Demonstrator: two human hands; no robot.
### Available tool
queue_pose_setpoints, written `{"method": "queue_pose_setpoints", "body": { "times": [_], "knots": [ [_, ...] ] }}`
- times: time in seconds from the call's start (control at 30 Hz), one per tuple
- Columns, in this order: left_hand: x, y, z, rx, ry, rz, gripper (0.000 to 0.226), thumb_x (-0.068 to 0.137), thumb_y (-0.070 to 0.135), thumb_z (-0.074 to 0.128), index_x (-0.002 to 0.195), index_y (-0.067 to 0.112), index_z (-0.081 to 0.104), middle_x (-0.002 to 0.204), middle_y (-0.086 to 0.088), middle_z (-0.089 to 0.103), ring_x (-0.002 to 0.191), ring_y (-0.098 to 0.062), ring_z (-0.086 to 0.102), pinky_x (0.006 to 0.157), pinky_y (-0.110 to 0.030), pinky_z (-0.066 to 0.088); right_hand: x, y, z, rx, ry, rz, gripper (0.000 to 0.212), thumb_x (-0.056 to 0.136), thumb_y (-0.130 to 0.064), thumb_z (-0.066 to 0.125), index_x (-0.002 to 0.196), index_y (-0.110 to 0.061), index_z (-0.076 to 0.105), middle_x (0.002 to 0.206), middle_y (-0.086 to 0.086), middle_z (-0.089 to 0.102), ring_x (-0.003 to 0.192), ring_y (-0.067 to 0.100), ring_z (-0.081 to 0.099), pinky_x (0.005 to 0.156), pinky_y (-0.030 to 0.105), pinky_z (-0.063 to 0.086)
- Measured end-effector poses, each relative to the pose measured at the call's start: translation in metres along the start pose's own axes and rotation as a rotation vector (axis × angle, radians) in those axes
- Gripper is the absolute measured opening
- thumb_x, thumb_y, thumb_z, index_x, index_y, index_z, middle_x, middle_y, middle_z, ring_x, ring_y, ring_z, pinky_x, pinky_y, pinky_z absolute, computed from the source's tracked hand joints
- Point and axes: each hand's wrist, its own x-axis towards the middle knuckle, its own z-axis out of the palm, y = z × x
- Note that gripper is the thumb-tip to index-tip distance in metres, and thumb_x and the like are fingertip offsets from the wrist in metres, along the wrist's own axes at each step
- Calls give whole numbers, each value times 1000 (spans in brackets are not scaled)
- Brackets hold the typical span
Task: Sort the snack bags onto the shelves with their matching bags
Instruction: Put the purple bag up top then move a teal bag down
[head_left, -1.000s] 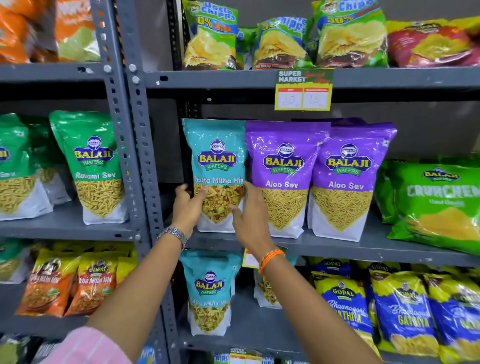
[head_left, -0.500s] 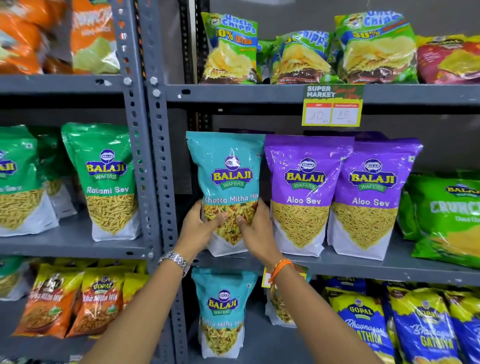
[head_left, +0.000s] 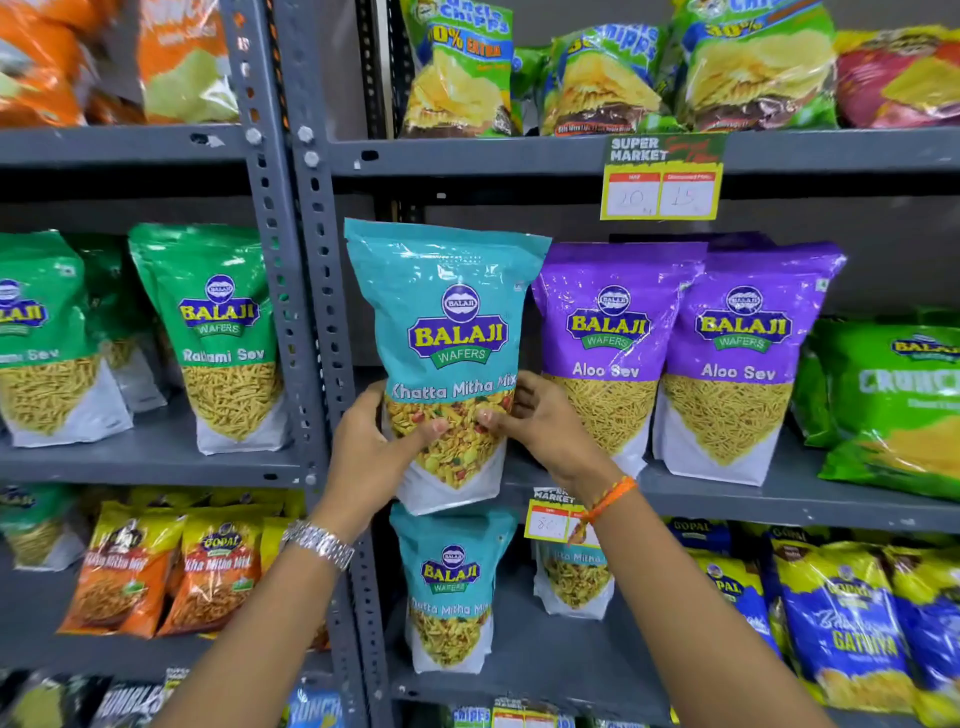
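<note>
A teal Khatta Mitha Mix bag (head_left: 451, 312) is upright in front of the middle shelf (head_left: 727, 501), its base hanging past the shelf's front edge. My left hand (head_left: 371, 457) grips its lower left side and my right hand (head_left: 545, 431) its lower right side. Two purple Aloo Sev bags (head_left: 613, 332) stand right beside it on that shelf. On the shelf below, a matching teal Khatta Mitha Mix bag (head_left: 451, 582) stands upright, and another one (head_left: 574, 577) sits behind it to the right, partly hidden by my right wrist.
Green Ratlami Sev bags (head_left: 218, 332) fill the left unit beyond the grey upright post (head_left: 317, 312). A green Crunchex bag (head_left: 893, 405) lies at the right of the middle shelf. Chips bags (head_left: 602, 78) line the top shelf; blue Gopal bags (head_left: 841, 623) and orange Gopal bags (head_left: 124, 577) sit lower.
Both hands have closed in on the teal bag's lower part and drawn it forward off the middle shelf. The view has moved closer.
</note>
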Motion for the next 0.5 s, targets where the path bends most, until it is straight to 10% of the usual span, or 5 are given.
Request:
{"method": "queue_pose_setpoints", "body": {
  "times": [0.13,0.5],
  "knots": [
    [-42,16,-6,-66,-48,3,47,76,24,82,119,22,65,103,12,80,93,7,73,72,-10,56,-47,-20,-3,-55,-7,-11,47,73,-4,82,115,-15,64,108,2,75,99,13,70,82,21,58],
    [-185,-99,56,-45,-287,-277,73,51,62,92,117,49,65,118,16,77,114,-10,70,96,-43,57,-230,94,-50,-64,111,281,56,60,-8,92,112,-14,70,110,1,79,106,17,73,85,29,60]
  ]
}}
